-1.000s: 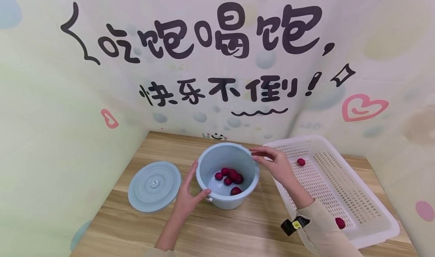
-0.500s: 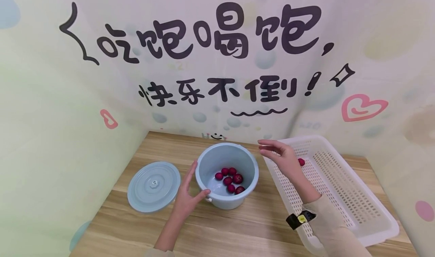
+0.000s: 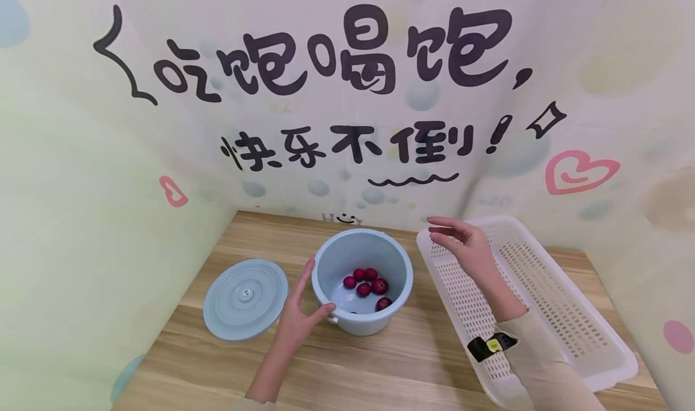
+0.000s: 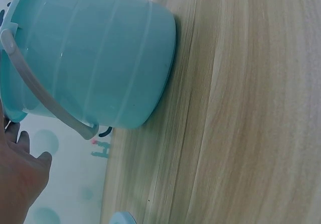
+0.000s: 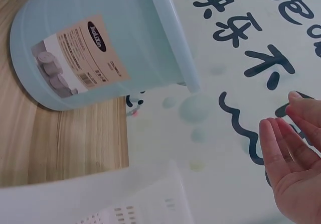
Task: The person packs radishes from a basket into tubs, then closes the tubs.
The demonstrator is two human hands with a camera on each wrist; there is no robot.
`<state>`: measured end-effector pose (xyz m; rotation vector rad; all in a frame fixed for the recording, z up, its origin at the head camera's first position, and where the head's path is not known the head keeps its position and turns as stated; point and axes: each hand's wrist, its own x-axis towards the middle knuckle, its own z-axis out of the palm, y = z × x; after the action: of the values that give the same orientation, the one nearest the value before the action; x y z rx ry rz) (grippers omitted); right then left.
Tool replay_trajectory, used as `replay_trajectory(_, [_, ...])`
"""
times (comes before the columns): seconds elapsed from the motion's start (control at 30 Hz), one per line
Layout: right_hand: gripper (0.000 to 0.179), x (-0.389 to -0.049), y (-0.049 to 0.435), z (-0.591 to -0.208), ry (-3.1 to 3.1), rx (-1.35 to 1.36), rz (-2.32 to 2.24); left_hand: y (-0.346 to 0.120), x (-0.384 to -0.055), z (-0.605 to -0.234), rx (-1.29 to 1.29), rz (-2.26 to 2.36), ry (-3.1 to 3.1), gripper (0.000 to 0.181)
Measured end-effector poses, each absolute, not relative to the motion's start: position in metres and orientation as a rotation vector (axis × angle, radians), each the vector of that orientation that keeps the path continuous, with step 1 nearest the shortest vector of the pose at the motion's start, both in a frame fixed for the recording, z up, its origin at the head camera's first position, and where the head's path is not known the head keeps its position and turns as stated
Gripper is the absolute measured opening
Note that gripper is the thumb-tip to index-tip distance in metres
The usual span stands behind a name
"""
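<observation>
A pale blue bucket (image 3: 362, 323) stands upright on the wooden table. Several small round dark-red fruits (image 3: 379, 286) lie at its bottom. My left hand (image 3: 295, 320) rests at the bucket's left rim, thumb in front and straight fingers along the side. In the left wrist view, its fingertips are right at the rim, near the bucket's handle (image 4: 45, 96). My right hand (image 3: 467, 245) hovers over the back left part of the white basket (image 3: 597, 332), fingers loosely bent and holding nothing. The right wrist view shows that hand (image 5: 296, 169) apart from the bucket.
A round blue lid (image 3: 228, 308) with a small knob lies flat left of the bucket. The white perforated basket stands at the table's right, partly covered by my right forearm. A printed cloth wall (image 3: 347, 197) closes off the table's back and sides.
My right hand has left the bucket's right rim and moved right, over the basket. Fruits in the bucket have rolled and shifted. The basket's two fruits have become hidden behind my right arm.
</observation>
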<state>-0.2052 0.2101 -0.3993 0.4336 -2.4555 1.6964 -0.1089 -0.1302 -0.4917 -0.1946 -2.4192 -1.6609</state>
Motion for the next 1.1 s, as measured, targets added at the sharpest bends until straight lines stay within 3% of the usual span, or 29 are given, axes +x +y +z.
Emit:
replay_trajectory(0.4, [0.039,-0.205,0.237,-0.402,-2.399,0.320,1.745,-0.130,-0.108,-0.490,-0.175,-1.664,-2.436,0.094])
replay_trajectory(1.1, [0.050,-0.220,0.282,-0.446,-2.439,-0.079,1.622,-0.131,-0.109,-0.491,-0.199,-1.658,-2.424,0.095])
